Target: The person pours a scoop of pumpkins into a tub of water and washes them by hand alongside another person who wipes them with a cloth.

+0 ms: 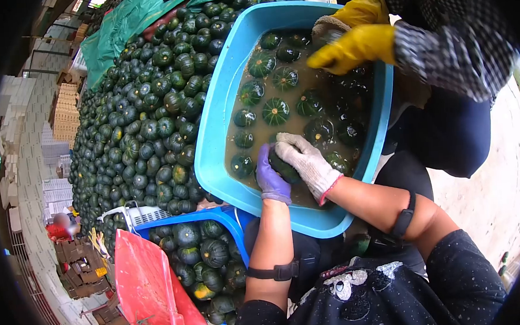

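Fingers (266, 162) of the left hand (271, 176), in a purple glove, curl against the near side of a dark green squash (284, 168), and the right hand (307, 163), in a white knit glove, closes over its top; both hands are clamped on that one squash. It sits at the near edge of the light blue tub (211, 130), half in the murky brown water (291, 90).

Going left to right: a huge heap of squashes (140, 116), too many to count, lies on the floor at left under a green tarp (123, 22). Below it stands one blue crate (216, 215) of squashes beside a red scoop-like sheet (152, 286). Then comes the tub, holding roughly fifteen floating squashes, though the far ones are shadowed and hard to count. At upper right a co-worker's two yellow-gloved hands (356, 40) work another squash.

The held squash looks hard-rinded, dense and fairly heavy for its size, and wet, so likely slippery. Its rounded, ribbed body offers the surest hold when cupped from opposite sides, as both palms do now, rather than pinched at the stem.
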A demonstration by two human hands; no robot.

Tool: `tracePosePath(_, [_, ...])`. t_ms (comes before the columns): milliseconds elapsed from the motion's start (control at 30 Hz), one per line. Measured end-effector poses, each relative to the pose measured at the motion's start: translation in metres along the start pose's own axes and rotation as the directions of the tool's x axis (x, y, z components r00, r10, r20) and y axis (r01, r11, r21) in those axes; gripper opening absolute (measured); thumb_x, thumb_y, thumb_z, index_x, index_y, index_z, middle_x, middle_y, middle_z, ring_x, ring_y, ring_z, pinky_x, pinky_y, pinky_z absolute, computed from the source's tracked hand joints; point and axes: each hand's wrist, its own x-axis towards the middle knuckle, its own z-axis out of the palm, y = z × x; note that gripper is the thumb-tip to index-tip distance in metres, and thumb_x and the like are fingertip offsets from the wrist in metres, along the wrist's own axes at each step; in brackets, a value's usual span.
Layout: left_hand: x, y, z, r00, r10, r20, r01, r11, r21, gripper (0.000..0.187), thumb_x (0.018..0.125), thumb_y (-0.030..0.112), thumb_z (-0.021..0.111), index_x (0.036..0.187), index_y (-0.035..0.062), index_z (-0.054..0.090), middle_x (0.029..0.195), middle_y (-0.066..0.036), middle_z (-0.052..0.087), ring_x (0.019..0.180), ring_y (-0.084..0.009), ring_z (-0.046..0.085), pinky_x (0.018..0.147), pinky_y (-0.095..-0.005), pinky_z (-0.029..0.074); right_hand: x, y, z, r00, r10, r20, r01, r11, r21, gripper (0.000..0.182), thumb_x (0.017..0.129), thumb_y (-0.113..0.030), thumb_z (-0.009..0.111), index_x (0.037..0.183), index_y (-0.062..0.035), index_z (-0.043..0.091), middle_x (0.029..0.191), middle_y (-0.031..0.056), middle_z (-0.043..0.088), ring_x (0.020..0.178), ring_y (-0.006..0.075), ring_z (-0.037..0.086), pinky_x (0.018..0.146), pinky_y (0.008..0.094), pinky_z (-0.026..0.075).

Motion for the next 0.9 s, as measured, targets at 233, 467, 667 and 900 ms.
tracePosePath(233, [-0.019, -0.006, 0.022, 0.939, 0.344, 0.017, -0.321, 0.859, 0.399, 0.028, 0.095, 0.031, 0.059, 0.089, 0.0044, 0.067, 0.086, -0.001, 0.065, 0.079, -0.0119, 0.061, 0.074, -0.028, 0.051, -0.001, -0.034, -0.029, 0.827, 0.393, 0.401, -0.535, 0.77, 0.348, 0.046, 0.09, -0.047, 0.062, 0.116, -0.0088, 0.062, 0.112, 0.0035, 0.065, 0.103, 0.0148, 0.062, 0.094, 0.0334, 0.049])
tracePosePath(467, [0.014, -0.041, -0.014, 0.875, 0.484, -0.027, -0.38, 0.72, 0.581, 0.047, 0.098, 0.041, 0.053, 0.121, 0.001, 0.057, 0.111, -0.007, 0.063, 0.098, -0.0166, 0.063, 0.085, -0.0321, 0.052, 0.031, -0.006, -0.026, 0.943, -0.034, -0.331, -0.094, 0.927, -0.363, 0.046, 0.089, -0.044, 0.056, 0.106, -0.0034, 0.068, 0.1, 0.019, 0.069, 0.096, 0.0252, 0.067, 0.085, 0.0333, 0.05])
tracePosePath(667, [-0.024, -0.011, 0.024, 1.0, -0.013, 0.028, 0.006, 0.969, 0.247, 0.051, 0.094, 0.048, 0.052, 0.128, 0.0112, 0.055, 0.124, -0.007, 0.06, 0.111, -0.0242, 0.06, 0.097, -0.0447, 0.048, 0.051, 0.005, -0.034, 0.992, 0.122, -0.036, -0.121, 0.992, 0.034, 0.038, 0.091, -0.034, 0.053, 0.087, 0.0013, 0.066, 0.08, 0.0139, 0.067, 0.077, 0.0228, 0.064, 0.074, 0.0345, 0.047])
tracePosePath(900, [-0.012, -0.014, 0.013, 0.997, 0.064, -0.047, -0.058, 0.99, 0.127, 0.069, 0.091, 0.062, 0.048, 0.129, 0.0044, 0.052, 0.126, -0.013, 0.057, 0.115, -0.0276, 0.056, 0.099, -0.0419, 0.045, 0.003, 0.0, -0.011, 0.998, -0.047, -0.035, 0.033, 0.945, -0.326, 0.056, 0.085, -0.046, 0.063, 0.122, -0.0037, 0.061, 0.114, 0.0203, 0.064, 0.107, 0.0287, 0.061, 0.095, 0.0323, 0.045])
